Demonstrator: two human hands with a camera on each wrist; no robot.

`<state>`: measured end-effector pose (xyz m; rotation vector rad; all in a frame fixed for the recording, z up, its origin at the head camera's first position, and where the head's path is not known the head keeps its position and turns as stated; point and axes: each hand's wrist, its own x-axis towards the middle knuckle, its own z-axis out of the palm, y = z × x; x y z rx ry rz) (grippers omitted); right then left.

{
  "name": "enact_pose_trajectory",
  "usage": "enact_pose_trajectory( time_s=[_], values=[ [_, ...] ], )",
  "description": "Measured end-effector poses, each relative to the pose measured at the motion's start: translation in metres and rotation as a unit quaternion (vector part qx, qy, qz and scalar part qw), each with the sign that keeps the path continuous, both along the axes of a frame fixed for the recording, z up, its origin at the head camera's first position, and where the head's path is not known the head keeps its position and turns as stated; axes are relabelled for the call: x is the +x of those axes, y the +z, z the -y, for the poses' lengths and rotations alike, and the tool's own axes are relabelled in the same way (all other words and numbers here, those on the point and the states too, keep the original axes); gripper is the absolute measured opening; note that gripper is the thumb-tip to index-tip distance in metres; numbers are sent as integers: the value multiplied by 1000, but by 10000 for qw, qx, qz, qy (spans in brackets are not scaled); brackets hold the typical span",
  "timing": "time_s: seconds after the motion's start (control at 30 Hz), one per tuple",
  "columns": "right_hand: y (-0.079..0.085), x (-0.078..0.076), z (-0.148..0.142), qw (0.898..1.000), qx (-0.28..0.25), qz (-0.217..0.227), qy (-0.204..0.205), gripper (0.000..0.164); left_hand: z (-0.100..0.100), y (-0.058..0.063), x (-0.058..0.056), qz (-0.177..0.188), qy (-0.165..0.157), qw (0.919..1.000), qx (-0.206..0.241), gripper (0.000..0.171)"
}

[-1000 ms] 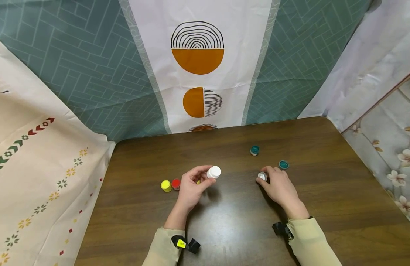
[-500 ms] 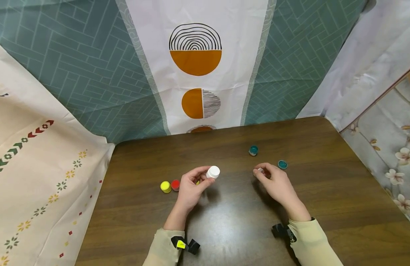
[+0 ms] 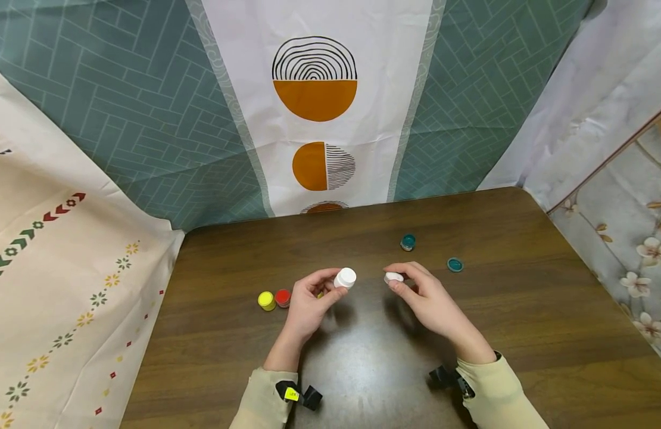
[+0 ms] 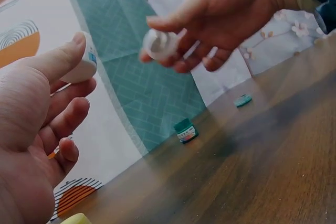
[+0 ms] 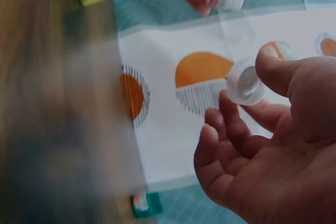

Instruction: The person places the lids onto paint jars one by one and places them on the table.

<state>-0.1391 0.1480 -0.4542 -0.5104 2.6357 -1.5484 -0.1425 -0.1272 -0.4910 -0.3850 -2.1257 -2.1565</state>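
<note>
My left hand pinches a small white paint jar between thumb and fingers, above the table. In the left wrist view a blue label shows on the jar's side. To its right, my right hand pinches a round white lid, held off the table and apart from the jar. White residue shows inside the lid in the right wrist view. A bit of yellow shows between the left fingers; what it belongs to is hidden.
On the brown wooden table, a yellow jar and a red jar stand left of the left hand. Farther back on the right are an open teal jar and its separate teal lid. A patterned curtain hangs behind.
My right hand has lifted the white lid from near the table and moved left toward the white jar, turning the lid. The left hand has stayed almost still with the jar.
</note>
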Motion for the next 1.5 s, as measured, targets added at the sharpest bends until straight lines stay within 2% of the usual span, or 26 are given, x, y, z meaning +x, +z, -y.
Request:
enact_pose_trajectory(
  time_s=[0.2,0.47,0.7,1.03,1.5],
  values=[
    [16,1,14,9988,-313,-317,224,33,-1,0,0,-51,-67,9999,-133,35],
    [27,2,28,9945,-63,-971,384,41,-3,-1,1,-119,-234,9990,-353,34],
    [30,3,32,9906,183,-1313,338,41,-3,1,2,-109,-368,9983,-449,33],
    [28,4,33,9878,464,-1379,563,44,-4,1,3,-264,-529,9963,-624,33],
    [28,3,32,9780,748,-1773,803,41,-5,0,4,-153,-573,9951,-790,33]
  ],
)
